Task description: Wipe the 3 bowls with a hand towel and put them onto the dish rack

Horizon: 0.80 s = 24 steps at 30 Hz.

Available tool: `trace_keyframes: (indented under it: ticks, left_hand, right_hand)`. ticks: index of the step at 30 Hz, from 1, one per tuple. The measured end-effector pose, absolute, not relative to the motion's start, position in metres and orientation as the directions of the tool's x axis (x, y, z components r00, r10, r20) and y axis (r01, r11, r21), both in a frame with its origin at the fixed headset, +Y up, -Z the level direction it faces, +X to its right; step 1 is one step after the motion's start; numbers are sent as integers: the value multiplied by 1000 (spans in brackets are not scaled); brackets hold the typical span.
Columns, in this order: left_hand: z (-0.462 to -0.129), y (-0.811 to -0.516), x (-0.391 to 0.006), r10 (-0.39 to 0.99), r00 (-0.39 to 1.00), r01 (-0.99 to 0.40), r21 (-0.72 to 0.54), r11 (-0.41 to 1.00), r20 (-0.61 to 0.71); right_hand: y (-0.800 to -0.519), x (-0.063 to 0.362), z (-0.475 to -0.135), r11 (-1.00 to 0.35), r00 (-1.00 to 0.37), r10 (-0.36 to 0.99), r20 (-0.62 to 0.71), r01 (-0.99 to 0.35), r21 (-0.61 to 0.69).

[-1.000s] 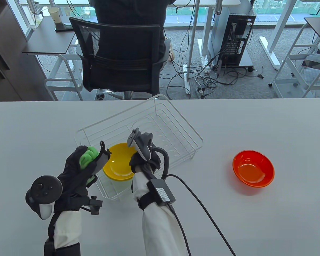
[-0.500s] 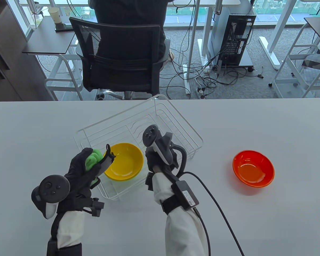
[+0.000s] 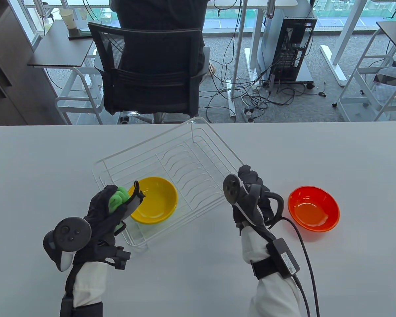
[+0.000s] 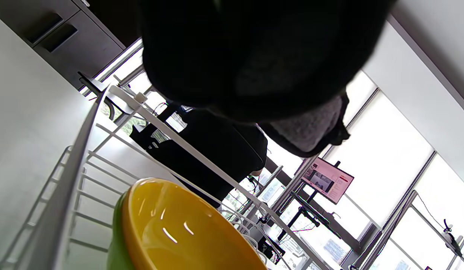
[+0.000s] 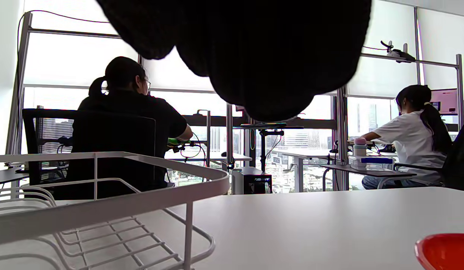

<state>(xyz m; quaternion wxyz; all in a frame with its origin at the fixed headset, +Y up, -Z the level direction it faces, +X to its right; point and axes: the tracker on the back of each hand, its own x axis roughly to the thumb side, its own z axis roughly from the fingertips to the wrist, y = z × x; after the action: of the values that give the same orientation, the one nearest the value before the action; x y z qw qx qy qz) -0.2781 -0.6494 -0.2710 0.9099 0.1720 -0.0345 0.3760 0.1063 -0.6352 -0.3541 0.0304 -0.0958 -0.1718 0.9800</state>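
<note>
1. Bowls: the yellow bowl [image 3: 153, 199] sits inside the white wire dish rack [image 3: 198, 130], nested in a green bowl [image 4: 117, 240] whose rim peeks out beneath it in the left wrist view. The red bowl [image 3: 313, 208] rests on the bare table [image 3: 349, 158], to the right of the rack and well apart from the other two.
2. Left hand [image 3: 109, 208] hangs beside the rack's near corner, its fingers curled round the bunched green hand towel [image 3: 117, 199].
3. Right hand [image 3: 250, 194] hovers between the rack and the red bowl, near the bowl but apart from it. It holds nothing; its fingers look loosely extended.
4. Handling, as a judgement: the red bowl looks like thin, glossy plastic, so probably light, stiff and not fragile, but slick under a glove. Its shallow, flared wall gives little to wrap around.
5. Best hold is likely a pinch across the rim, thumb inside and fingers under the outer wall, on the side nearest the right hand.
6. Being light, it may skate on the smooth table if pushed from the side; coming down over the rim should prevent that.
7. Soft and pliable, the towel should press easily into the bowl's curve while the other hand steadies the rim.
</note>
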Motion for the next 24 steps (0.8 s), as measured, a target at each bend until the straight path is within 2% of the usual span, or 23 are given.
trace_keyframes:
  ticks: [12,18,24]
  left_hand:
    - [-273,-653,-272,644,743,-668,259,698,183]
    - [-274,-654,-271,636,750,-661,249,708,181]
    - [-275,-655,-270,628,757,-653,242,718,178]
  right_hand:
    - [-660,192,-343,-945,-940,76,-334,39,-324]
    - [-669,225,-341,-969,-879,22,-476,98,-226]
    - [-690,260,-336,-988,-796,74,-600,22,-151]
